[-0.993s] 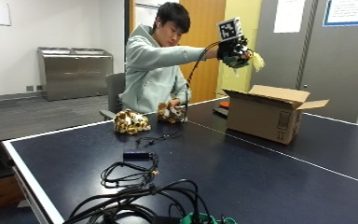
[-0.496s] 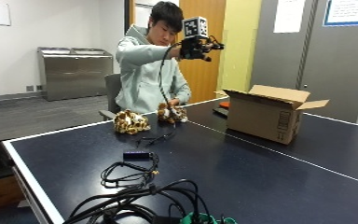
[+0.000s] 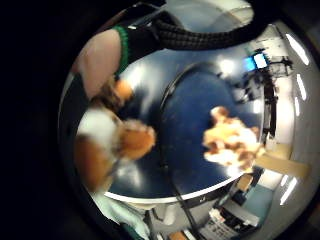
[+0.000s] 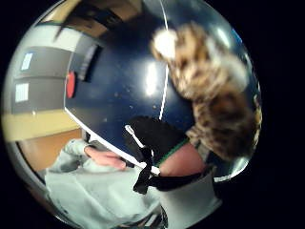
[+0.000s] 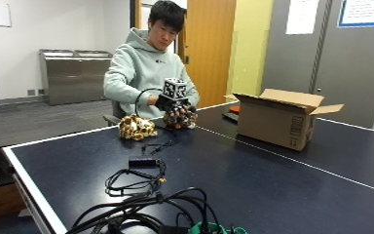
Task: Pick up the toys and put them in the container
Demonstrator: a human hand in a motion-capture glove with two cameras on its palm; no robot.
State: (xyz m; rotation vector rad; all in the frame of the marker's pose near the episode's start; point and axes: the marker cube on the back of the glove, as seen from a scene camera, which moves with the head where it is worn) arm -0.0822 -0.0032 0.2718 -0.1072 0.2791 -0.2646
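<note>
outside view: a spotted brown-and-tan plush toy (image 5: 180,117) sits on the bench (image 5: 252,180), left of the cardboard box (image 5: 283,118), directly under the grip (image 5: 173,103) (fingers on it; closure unclear). a second spotted toy (image 5: 137,128) lies further left.

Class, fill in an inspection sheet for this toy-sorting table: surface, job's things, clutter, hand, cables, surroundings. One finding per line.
Surface: dark blue table with white lines.
Job's things: two spotted plush toys, the nearer toy lying free, the farther toy under the hand; open cardboard box stands apart from both, flaps up.
Clutter: a red object and a dark flat one behind the box, too small to identify.
Hand: gloved right hand is down on the farther toy; grip cannot be judged.
Cables: black cable tangle at the table's near end.
Surroundings: metal bins, wooden door.
</note>
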